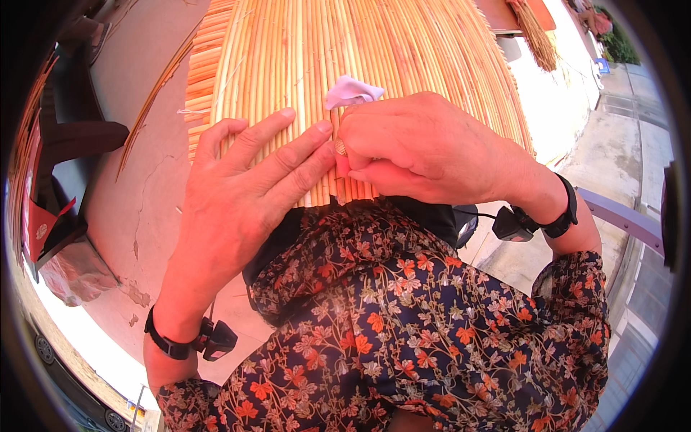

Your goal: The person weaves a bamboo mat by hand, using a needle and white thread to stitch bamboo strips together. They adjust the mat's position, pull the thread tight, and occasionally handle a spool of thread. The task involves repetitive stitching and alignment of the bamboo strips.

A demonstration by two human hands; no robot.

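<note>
A mat of pale yellow reed stalks (288,72) stretches away from me, its stalks running lengthwise and its near end at my lap. My left hand (245,173) lies on it with the fingers spread, pressing near that end. Close beside its fingertips, my right hand (425,147) is closed, knuckles up, over the stalks. A small gold-coloured dimpled piece (340,147) and a pinkish strip (342,165) show at its fingers; what it grips is hidden. A crumpled pale lilac cloth (353,92) sticks up just beyond the right hand.
Dark furniture (83,140) stands at the left, with a red item (44,223) on it. Long dry stalks (155,97) lie on the cracked floor beside the mat. At the upper right is a straw broom head (534,36). A metal rail (619,216) runs along the right.
</note>
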